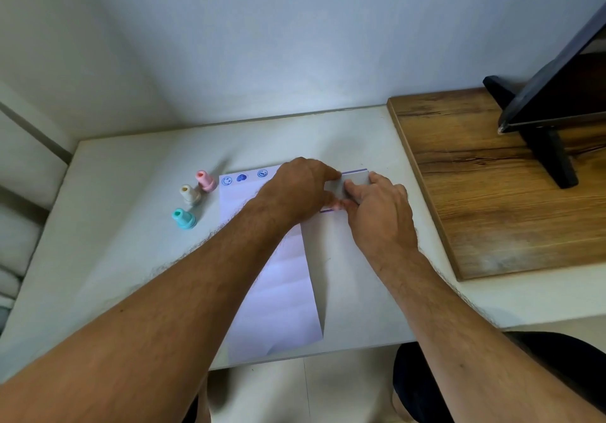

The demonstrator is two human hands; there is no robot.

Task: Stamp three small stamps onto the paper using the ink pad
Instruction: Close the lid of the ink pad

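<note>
A long white paper (285, 291) lies on the white table (131, 226), with three blue stamp marks (242, 178) along its far edge. Left of it stand a pink stamp (206, 180), a beige stamp (190, 195) and a teal stamp (183, 218), all upright. The grey ink pad case (355, 180), with a purple rim, sits right of the paper's top. My left hand (295, 190) grips its left side. My right hand (377, 209) rests its fingers on the lid and front edge. Whether the case is fully closed is hidden by my fingers.
A wooden board (475, 176) lies on the table's right side with a black monitor on a stand (544, 127) on it. A wall rises right behind the table. My dark-clothed leg (426, 373) shows below the table's near edge.
</note>
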